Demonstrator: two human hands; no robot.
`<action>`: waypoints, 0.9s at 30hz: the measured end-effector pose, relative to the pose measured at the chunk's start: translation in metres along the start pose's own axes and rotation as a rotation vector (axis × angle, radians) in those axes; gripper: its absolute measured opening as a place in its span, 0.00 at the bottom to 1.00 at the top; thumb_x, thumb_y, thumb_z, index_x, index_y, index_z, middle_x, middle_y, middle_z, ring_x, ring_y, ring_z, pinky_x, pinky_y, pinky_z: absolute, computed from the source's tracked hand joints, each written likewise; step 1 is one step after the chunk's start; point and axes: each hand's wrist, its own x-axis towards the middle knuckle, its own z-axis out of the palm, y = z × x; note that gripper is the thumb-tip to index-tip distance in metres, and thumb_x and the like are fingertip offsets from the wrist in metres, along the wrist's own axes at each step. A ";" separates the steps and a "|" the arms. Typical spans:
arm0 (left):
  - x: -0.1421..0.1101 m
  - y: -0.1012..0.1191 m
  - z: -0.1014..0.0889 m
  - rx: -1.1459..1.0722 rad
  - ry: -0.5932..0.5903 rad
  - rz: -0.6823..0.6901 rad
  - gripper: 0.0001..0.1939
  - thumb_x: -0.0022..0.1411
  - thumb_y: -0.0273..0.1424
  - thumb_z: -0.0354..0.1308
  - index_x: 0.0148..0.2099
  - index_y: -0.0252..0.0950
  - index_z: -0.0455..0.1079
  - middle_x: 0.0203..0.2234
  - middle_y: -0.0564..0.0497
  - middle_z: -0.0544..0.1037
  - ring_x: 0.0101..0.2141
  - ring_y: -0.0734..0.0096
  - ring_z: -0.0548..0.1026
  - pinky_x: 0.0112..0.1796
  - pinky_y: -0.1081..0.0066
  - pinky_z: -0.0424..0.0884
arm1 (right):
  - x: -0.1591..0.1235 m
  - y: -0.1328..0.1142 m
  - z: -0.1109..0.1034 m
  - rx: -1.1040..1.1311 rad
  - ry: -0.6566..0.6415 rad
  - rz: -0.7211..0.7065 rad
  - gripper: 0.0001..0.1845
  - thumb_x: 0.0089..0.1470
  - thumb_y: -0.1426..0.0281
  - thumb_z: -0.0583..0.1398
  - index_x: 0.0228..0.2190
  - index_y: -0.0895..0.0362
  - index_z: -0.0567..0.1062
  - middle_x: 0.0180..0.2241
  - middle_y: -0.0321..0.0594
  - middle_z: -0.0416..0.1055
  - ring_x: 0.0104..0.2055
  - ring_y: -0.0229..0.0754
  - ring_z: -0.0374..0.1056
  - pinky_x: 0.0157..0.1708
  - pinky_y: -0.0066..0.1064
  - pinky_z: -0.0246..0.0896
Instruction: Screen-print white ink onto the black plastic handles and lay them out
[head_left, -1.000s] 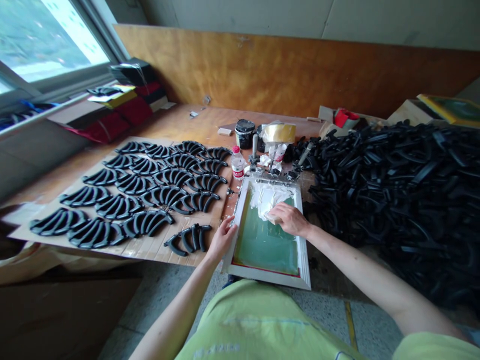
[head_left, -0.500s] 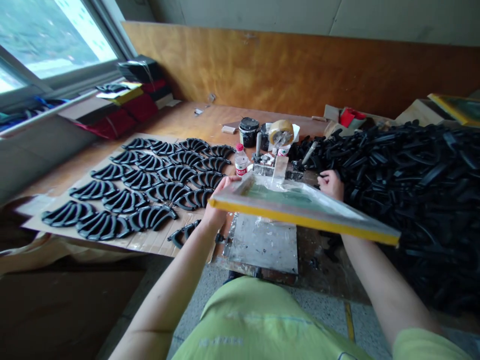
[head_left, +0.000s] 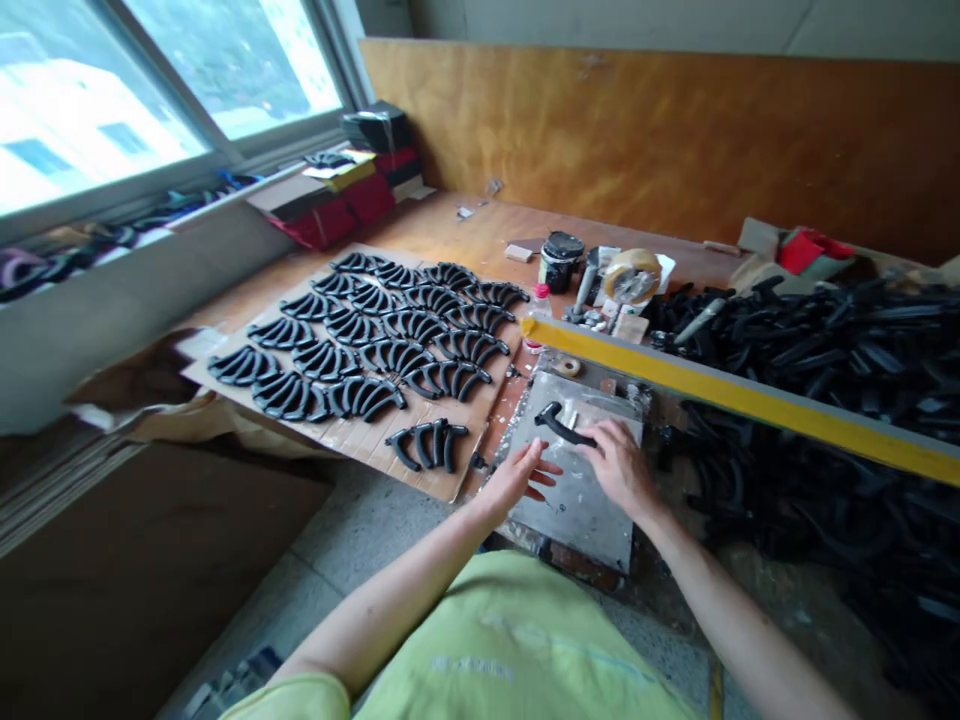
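A single black curved plastic piece [head_left: 556, 424] lies on a smeared grey metal plate [head_left: 581, 510] at the table's front edge. My right hand [head_left: 619, 466] rests on the plate with its fingertips closed on the piece's right end. My left hand [head_left: 519, 479] lies just left of the piece, fingers stretched out flat on the plate and holding nothing. Above and behind both hands the printing screen frame [head_left: 735, 398] stands tilted up, its yellow edge running off to the right.
A cardboard sheet [head_left: 352, 438] at left carries rows of black curved pieces [head_left: 390, 335]. A big heap of the same black pieces [head_left: 840, 350] fills the right side. Behind the plate stand a small bottle [head_left: 538, 300], a black jar [head_left: 561, 260] and a tape roll [head_left: 631, 274].
The screen frame swung up from flat on the plate. Both hands left the frame and came down onto the bare plate, where a black piece now lies. The view turned left.
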 end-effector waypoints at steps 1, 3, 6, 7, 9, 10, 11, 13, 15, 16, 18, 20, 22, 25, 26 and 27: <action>-0.004 -0.008 -0.006 -0.061 0.081 0.018 0.33 0.55 0.58 0.52 0.49 0.35 0.66 0.37 0.43 0.78 0.34 0.65 0.76 0.27 0.72 0.69 | 0.002 -0.019 0.010 0.028 -0.023 -0.074 0.10 0.59 0.69 0.56 0.42 0.53 0.74 0.37 0.44 0.68 0.43 0.49 0.64 0.45 0.41 0.62; -0.011 -0.019 -0.027 -0.144 0.280 0.067 0.30 0.53 0.58 0.53 0.41 0.35 0.66 0.29 0.48 0.76 0.29 0.69 0.75 0.25 0.74 0.67 | 0.008 -0.056 0.036 0.087 -0.097 -0.213 0.12 0.60 0.69 0.56 0.44 0.52 0.73 0.37 0.44 0.69 0.43 0.49 0.63 0.44 0.41 0.62; -0.025 -0.028 -0.082 -0.148 0.552 0.106 0.29 0.50 0.59 0.55 0.32 0.35 0.64 0.22 0.52 0.73 0.23 0.73 0.71 0.23 0.76 0.64 | 0.028 -0.093 0.080 0.131 -0.224 -0.323 0.14 0.61 0.67 0.55 0.48 0.54 0.72 0.39 0.44 0.70 0.45 0.47 0.63 0.47 0.39 0.61; -0.031 -0.032 -0.104 -0.129 0.629 0.105 0.30 0.49 0.60 0.54 0.31 0.35 0.64 0.22 0.51 0.73 0.23 0.74 0.71 0.24 0.75 0.64 | 0.036 -0.100 0.095 0.115 -0.273 -0.331 0.15 0.61 0.67 0.55 0.48 0.54 0.72 0.40 0.44 0.71 0.46 0.46 0.63 0.48 0.38 0.60; -0.041 -0.042 -0.149 -0.077 0.781 0.075 0.31 0.49 0.61 0.52 0.31 0.35 0.64 0.23 0.49 0.75 0.23 0.73 0.70 0.24 0.75 0.64 | 0.055 -0.110 0.124 0.033 -0.401 -0.324 0.14 0.61 0.67 0.55 0.47 0.53 0.73 0.39 0.43 0.71 0.47 0.45 0.63 0.48 0.36 0.60; -0.045 -0.048 -0.170 -0.039 0.844 0.041 0.31 0.50 0.61 0.50 0.30 0.35 0.64 0.24 0.49 0.75 0.23 0.73 0.70 0.24 0.74 0.64 | 0.063 -0.114 0.137 -0.027 -0.473 -0.313 0.13 0.61 0.67 0.54 0.45 0.52 0.74 0.38 0.43 0.72 0.47 0.45 0.63 0.47 0.36 0.60; -0.047 -0.054 -0.189 0.004 0.889 0.000 0.31 0.51 0.61 0.47 0.30 0.35 0.64 0.24 0.48 0.76 0.23 0.73 0.70 0.24 0.74 0.64 | 0.070 -0.118 0.150 -0.091 -0.544 -0.300 0.13 0.61 0.66 0.54 0.44 0.52 0.75 0.38 0.43 0.72 0.47 0.45 0.64 0.46 0.35 0.60; -0.048 -0.067 -0.220 0.081 0.939 -0.072 0.31 0.53 0.61 0.43 0.29 0.36 0.63 0.24 0.47 0.76 0.22 0.73 0.70 0.25 0.73 0.65 | 0.080 -0.125 0.174 -0.203 -0.673 -0.255 0.13 0.62 0.66 0.52 0.42 0.51 0.75 0.39 0.43 0.73 0.47 0.45 0.66 0.44 0.35 0.60; -0.044 -0.077 -0.240 0.136 0.951 -0.115 0.30 0.55 0.59 0.41 0.29 0.36 0.63 0.24 0.47 0.76 0.22 0.72 0.70 0.25 0.72 0.66 | 0.087 -0.131 0.191 -0.270 -0.747 -0.181 0.14 0.63 0.65 0.50 0.43 0.53 0.74 0.40 0.46 0.74 0.45 0.46 0.68 0.42 0.34 0.61; -0.041 -0.080 -0.246 0.152 0.947 -0.127 0.29 0.55 0.58 0.41 0.29 0.36 0.63 0.24 0.47 0.76 0.22 0.71 0.71 0.25 0.71 0.66 | 0.088 -0.132 0.197 -0.291 -0.762 -0.141 0.15 0.63 0.65 0.50 0.44 0.55 0.73 0.39 0.48 0.74 0.44 0.46 0.70 0.41 0.34 0.62; -0.035 -0.086 -0.252 0.187 0.929 -0.146 0.28 0.56 0.57 0.41 0.31 0.36 0.62 0.23 0.47 0.76 0.22 0.70 0.71 0.24 0.71 0.66 | 0.091 -0.133 0.204 -0.317 -0.752 -0.071 0.16 0.62 0.65 0.50 0.45 0.59 0.72 0.38 0.51 0.75 0.42 0.49 0.72 0.38 0.34 0.63; -0.032 -0.089 -0.255 0.237 0.898 -0.162 0.27 0.58 0.56 0.40 0.31 0.37 0.61 0.22 0.48 0.76 0.23 0.69 0.72 0.24 0.71 0.66 | 0.091 -0.132 0.207 -0.336 -0.730 -0.014 0.16 0.61 0.64 0.53 0.44 0.61 0.71 0.37 0.54 0.76 0.41 0.51 0.73 0.37 0.35 0.63; -0.030 -0.090 -0.258 0.299 0.865 -0.175 0.27 0.59 0.56 0.38 0.31 0.38 0.61 0.22 0.48 0.76 0.23 0.68 0.73 0.23 0.72 0.66 | 0.090 -0.129 0.207 -0.341 -0.712 0.038 0.15 0.59 0.64 0.55 0.43 0.61 0.72 0.36 0.53 0.76 0.40 0.51 0.73 0.36 0.34 0.64; -0.030 -0.089 -0.263 0.413 0.825 -0.214 0.29 0.60 0.56 0.35 0.29 0.38 0.61 0.22 0.49 0.76 0.23 0.67 0.73 0.25 0.70 0.67 | 0.087 -0.127 0.207 -0.340 -0.686 0.097 0.14 0.59 0.65 0.55 0.42 0.60 0.72 0.36 0.52 0.76 0.40 0.50 0.74 0.37 0.34 0.64; -0.030 -0.088 -0.265 0.455 0.814 -0.232 0.29 0.61 0.56 0.34 0.29 0.38 0.62 0.21 0.48 0.76 0.23 0.67 0.74 0.26 0.70 0.67 | 0.086 -0.128 0.207 -0.341 -0.675 0.110 0.13 0.59 0.65 0.55 0.42 0.60 0.72 0.36 0.52 0.76 0.40 0.50 0.74 0.37 0.34 0.64; -0.031 -0.087 -0.267 0.498 0.804 -0.251 0.29 0.61 0.56 0.34 0.29 0.38 0.62 0.21 0.48 0.76 0.23 0.66 0.74 0.27 0.69 0.68 | 0.086 -0.128 0.208 -0.343 -0.668 0.125 0.13 0.59 0.65 0.55 0.42 0.60 0.72 0.36 0.52 0.77 0.40 0.50 0.74 0.37 0.34 0.64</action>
